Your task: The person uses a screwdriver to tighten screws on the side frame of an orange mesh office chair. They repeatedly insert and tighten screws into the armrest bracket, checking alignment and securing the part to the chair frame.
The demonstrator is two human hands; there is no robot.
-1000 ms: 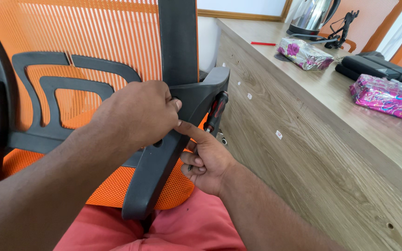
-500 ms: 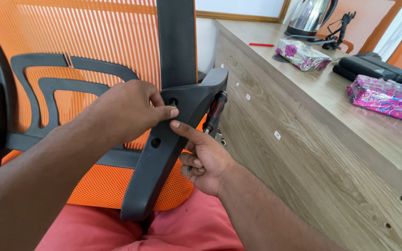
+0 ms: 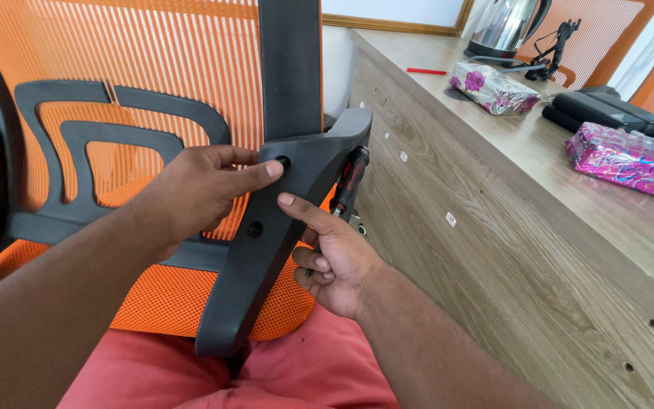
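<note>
The dark grey chair bracket (image 3: 266, 235) leans against the orange mesh backrest (image 3: 115, 83), resting over the person's lap. The left hand (image 3: 206, 189) presses a forefinger at its upper screw hole (image 3: 283, 161) — grip loose, holding nothing. The right hand (image 3: 334, 257), grip closed around a red-and-black screwdriver (image 3: 350, 182), steadies the bracket's edge beside the wooden table (image 3: 493, 227).
</note>
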